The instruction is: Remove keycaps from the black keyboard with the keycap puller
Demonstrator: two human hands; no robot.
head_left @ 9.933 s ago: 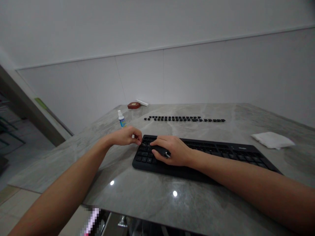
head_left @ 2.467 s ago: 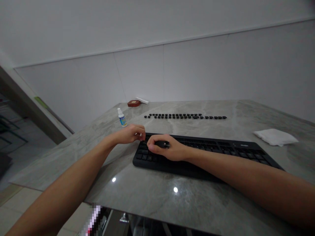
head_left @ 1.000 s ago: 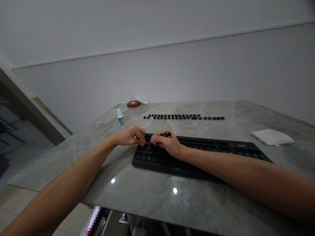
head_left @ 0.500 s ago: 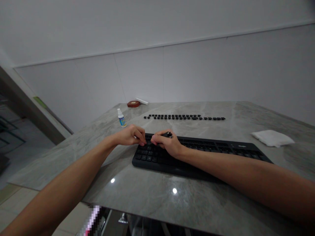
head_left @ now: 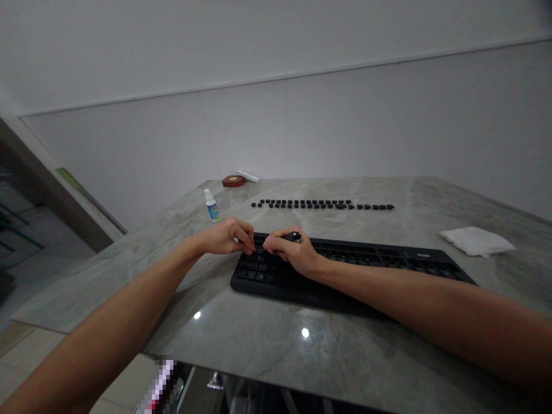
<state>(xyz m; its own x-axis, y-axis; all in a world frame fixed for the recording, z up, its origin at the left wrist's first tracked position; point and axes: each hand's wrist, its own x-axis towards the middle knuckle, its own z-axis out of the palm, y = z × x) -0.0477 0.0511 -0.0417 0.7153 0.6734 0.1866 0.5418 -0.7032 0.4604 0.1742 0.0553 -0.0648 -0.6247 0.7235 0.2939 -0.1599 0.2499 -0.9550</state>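
A black keyboard point(head_left: 302, 290) lies on the table, with keys in place at its near left and bare rows further along the back. My left hand point(head_left: 230, 236) is at its upper left corner, thumb and fingers pinched together at the keys; whatever they grip is hidden. Close beside it, my right hand point(head_left: 297, 252) is closed around a small dark tool point(head_left: 295, 236) whose shiny end sticks out above the fist. The tool's lower tip is covered by the fingers. Loose black keycaps point(head_left: 308, 204) stand in rows behind the keyboard.
A white spray bottle point(head_left: 212, 207) with a blue label stands behind my left hand. Further back are a reddish-brown case point(head_left: 233, 181) and a white strip-like object point(head_left: 249, 176). A white folded cloth or tissue point(head_left: 476, 241) lies at the right. The grey marble-look table point(head_left: 259, 351) meets a wall.
The view has shifted very slightly. Both hands stay at the keyboard's left end in nearly the same pose.
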